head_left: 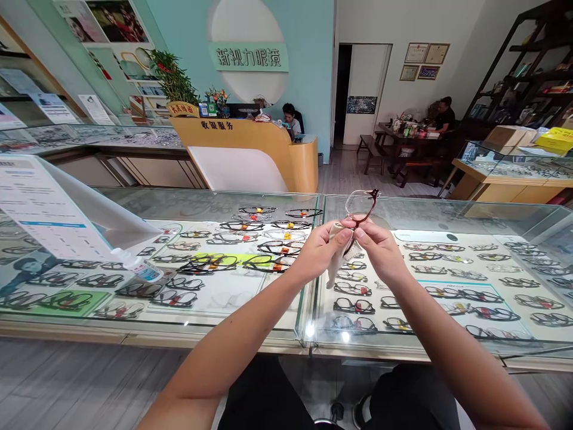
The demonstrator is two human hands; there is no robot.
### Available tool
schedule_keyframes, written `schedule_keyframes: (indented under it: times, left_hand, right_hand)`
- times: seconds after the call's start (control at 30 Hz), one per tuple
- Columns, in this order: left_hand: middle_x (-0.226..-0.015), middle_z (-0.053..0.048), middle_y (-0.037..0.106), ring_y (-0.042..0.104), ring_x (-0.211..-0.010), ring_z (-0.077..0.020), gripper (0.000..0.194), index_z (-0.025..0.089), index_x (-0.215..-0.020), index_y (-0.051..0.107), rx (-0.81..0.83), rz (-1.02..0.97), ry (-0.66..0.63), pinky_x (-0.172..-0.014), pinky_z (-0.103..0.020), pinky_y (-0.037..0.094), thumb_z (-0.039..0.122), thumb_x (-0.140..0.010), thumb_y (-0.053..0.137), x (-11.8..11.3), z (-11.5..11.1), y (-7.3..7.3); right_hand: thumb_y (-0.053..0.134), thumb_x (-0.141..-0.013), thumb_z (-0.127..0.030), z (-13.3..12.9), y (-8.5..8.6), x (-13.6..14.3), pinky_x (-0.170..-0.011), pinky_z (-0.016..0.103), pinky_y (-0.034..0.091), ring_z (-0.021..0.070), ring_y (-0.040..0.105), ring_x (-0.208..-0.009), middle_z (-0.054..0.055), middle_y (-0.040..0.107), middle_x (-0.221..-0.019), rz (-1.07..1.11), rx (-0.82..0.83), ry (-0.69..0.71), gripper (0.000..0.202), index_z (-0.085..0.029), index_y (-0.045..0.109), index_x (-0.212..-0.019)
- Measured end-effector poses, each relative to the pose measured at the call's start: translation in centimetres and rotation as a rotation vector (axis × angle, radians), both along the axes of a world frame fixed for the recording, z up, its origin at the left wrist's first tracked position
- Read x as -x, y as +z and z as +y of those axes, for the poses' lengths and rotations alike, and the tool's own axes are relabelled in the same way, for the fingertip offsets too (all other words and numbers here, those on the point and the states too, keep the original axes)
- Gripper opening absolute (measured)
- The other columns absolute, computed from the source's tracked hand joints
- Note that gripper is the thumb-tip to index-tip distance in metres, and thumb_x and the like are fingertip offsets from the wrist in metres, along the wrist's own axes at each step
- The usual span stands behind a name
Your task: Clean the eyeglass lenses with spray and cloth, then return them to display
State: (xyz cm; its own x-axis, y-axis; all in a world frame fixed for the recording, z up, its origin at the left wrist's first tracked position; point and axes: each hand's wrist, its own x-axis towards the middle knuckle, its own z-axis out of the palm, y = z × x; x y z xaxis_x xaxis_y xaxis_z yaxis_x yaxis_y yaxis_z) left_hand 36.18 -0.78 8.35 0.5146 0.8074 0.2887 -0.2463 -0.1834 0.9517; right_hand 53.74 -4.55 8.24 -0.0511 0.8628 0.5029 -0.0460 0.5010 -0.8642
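A pair of eyeglasses [369, 209] with a dark red and clear frame is held up over the glass counter, one lens rim pointing away from me. My right hand [376, 240] pinches the frame near its middle. A pale cleaning cloth [335, 263] hangs from my left hand [326, 243], whose fingers are closed on it against the lower part of the glasses. Both hands meet at the thumbs. The lower lens is hidden by the cloth and fingers. To the left, a small white bottle [138, 265] with a blue label lies tilted on the counter.
Beneath my hands runs a glass display case [264, 310] with rows of eyeglasses inside. A printed sign [49, 209] stands on its left part. Beyond are a reception desk [242, 140] with a seated person, and another person at a dark wooden table [403, 134].
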Motion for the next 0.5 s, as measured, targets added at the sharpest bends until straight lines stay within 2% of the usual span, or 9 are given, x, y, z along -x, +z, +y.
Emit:
schedule_keyframes:
  times: [0.17, 0.27, 0.4, 0.5]
  left_hand:
    - [-0.083, -0.002, 0.06, 0.052, -0.073, -0.013, 0.059, 0.015, -0.104, 0.073, -0.024, 0.078, -0.111, -0.069, -0.025, 0.043, 0.073, -0.093, 0.072, 1.1, 0.6, 0.8]
    - [-0.085, -0.003, 0.061, 0.054, -0.074, -0.0135, 0.057, 0.014, -0.101, 0.071, -0.033, 0.11, -0.183, -0.07, -0.026, 0.046, 0.071, -0.092, 0.074, 1.7, 0.7, 1.4]
    - [-0.09, -0.003, 0.063, 0.057, -0.076, -0.0137, 0.058, 0.014, -0.113, 0.07, -0.01, 0.092, -0.225, -0.07, -0.025, 0.047, 0.065, -0.088, 0.082, 1.8, 0.4, 1.7]
    - [-0.088, -0.002, 0.062, 0.056, -0.074, -0.0125, 0.064, 0.015, -0.126, 0.067, 0.015, 0.049, -0.173, -0.067, -0.024, 0.046, 0.06, -0.085, 0.087, 1.1, 0.0, 1.3]
  right_hand:
    - [0.072, -0.103, -0.048, 0.2, 0.0, -0.6, -0.123, 0.044, 0.044, 0.0255, 0.06, -0.137, 0.005, 0.074, -0.13, 0.0, -0.041, 0.02, 0.024, -0.038, 0.087, -0.12]
    - [0.072, -0.103, -0.048, 0.4, -0.1, -0.9, -0.126, 0.045, 0.042, 0.0263, 0.058, -0.14, 0.005, 0.075, -0.129, 0.016, -0.032, 0.026, 0.024, -0.038, 0.087, -0.119]
    - [0.073, -0.101, -0.053, 0.4, -0.3, -1.0, -0.126, 0.049, 0.042, 0.0284, 0.059, -0.141, 0.005, 0.075, -0.129, 0.027, 0.007, 0.007, 0.027, -0.036, 0.087, -0.117]
    - [0.073, -0.102, -0.052, 0.4, -0.4, -0.6, -0.124, 0.047, 0.043, 0.0274, 0.06, -0.139, 0.005, 0.076, -0.129, 0.028, -0.009, 0.013, 0.027, -0.036, 0.088, -0.117]
